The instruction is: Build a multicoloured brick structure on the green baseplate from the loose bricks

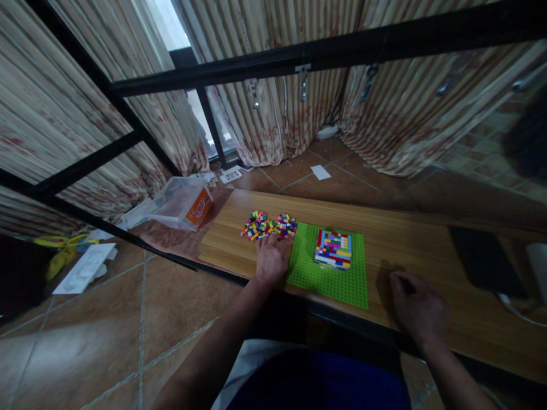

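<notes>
My left hand [272, 261] lies at the near edge of a pile of small multicoloured toy bricks [257, 225], palm down. Its fingers are stretched out and touch the bricks; no brick shows in its grip. Just right of it is a green studded baseplate [329, 287] on the table. A block-shaped build of coloured bricks [333, 249] stands on the baseplate, with a hollow-looking top. Further right, my right hand [416, 304] rests near the table's front edge with its fingers curled closed, and I see nothing in it.
The wooden table [397, 242] holds a dark flat device [487, 262] with a white cable at right. A clear plastic bin [182, 202] with an orange label stands beyond the left end. Black metal bars [256, 65] cross in front of the curtains. White packaging [85, 269] lies on the floor.
</notes>
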Demonstrator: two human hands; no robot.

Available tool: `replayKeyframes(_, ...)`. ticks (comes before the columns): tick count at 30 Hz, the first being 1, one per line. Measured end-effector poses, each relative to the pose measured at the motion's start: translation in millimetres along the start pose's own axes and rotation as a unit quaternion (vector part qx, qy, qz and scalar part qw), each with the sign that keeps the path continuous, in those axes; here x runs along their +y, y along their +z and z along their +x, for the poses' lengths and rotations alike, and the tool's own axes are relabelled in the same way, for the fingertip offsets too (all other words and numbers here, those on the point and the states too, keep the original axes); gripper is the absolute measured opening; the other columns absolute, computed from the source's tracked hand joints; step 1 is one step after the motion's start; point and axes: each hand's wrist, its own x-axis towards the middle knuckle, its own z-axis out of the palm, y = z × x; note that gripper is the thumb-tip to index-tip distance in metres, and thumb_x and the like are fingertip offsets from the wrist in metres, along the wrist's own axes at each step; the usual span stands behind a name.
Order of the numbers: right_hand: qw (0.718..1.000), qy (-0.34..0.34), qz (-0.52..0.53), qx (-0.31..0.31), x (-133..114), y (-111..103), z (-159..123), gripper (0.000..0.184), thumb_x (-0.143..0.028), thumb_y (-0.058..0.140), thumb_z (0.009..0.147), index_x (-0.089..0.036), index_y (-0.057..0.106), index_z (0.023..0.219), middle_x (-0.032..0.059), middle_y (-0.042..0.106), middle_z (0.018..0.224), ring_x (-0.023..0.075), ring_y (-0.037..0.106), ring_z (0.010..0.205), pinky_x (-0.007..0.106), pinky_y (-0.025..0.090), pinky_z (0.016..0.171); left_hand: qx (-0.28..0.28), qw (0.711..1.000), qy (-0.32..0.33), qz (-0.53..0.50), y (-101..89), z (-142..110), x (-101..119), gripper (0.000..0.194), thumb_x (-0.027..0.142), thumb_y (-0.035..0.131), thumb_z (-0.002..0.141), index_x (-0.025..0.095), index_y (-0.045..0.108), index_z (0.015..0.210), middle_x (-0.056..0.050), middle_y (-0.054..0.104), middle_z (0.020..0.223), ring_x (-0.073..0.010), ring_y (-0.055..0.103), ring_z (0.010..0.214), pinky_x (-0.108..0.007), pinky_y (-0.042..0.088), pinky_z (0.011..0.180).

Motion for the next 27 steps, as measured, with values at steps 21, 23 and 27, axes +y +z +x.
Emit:
replayKeyframes(21, 1.0, 0.004, 0.012, 0.008, -2.1, 2.5, 0.6, 0.048, -0.056, 0.042, 0.091, -0.016, 0.069, 0.085, 0.0108, 0.07, 0.085, 0.0225, 0.063, 0.074, 0.033, 0.046, 0.066, -0.005, 0.973, 0.009, -0.231, -7.0, 7.9, 41.5, 0.016, 0.012, 0.051, 0.087, 0.02, 0.064, 0.094, -0.003, 0.07, 0.093, -0.016, 0.066, 0.086, -0.029, 0.052, 0.082)
replayKeyframes(23, 1.0, 0.009, 0.016, 0.005, -2.5, 2.4, 0.4, 0.046, -0.054, 0.043, 0.091, -0.016, 0.069, 0.086, 0.0109, 0.07, 0.087, 0.0222, 0.063, 0.075, 0.033, 0.046, 0.066, 0.007, 0.954, 0.007, -0.299, -6.0, 8.3, 51.5, 0.016, 0.01, 0.053, 0.085, 0.02, 0.063, 0.089, -0.001, 0.07, 0.089, -0.0139, 0.066, 0.082, -0.026, 0.053, 0.078)
replayKeyframes(27, 1.0, 0.012, 0.022, -0.002, -4.8, 1.0, 0.3, 0.045, -0.053, 0.043, 0.091, -0.017, 0.069, 0.086, 0.0109, 0.07, 0.087, 0.0218, 0.063, 0.075, 0.033, 0.046, 0.067, 0.021, 0.908, -0.014, -0.418, -0.9, 11.9, 65.6, 0.012, 0.009, 0.057, 0.081, 0.019, 0.063, 0.083, 0.001, 0.068, 0.081, -0.0119, 0.066, 0.075, -0.023, 0.054, 0.073)
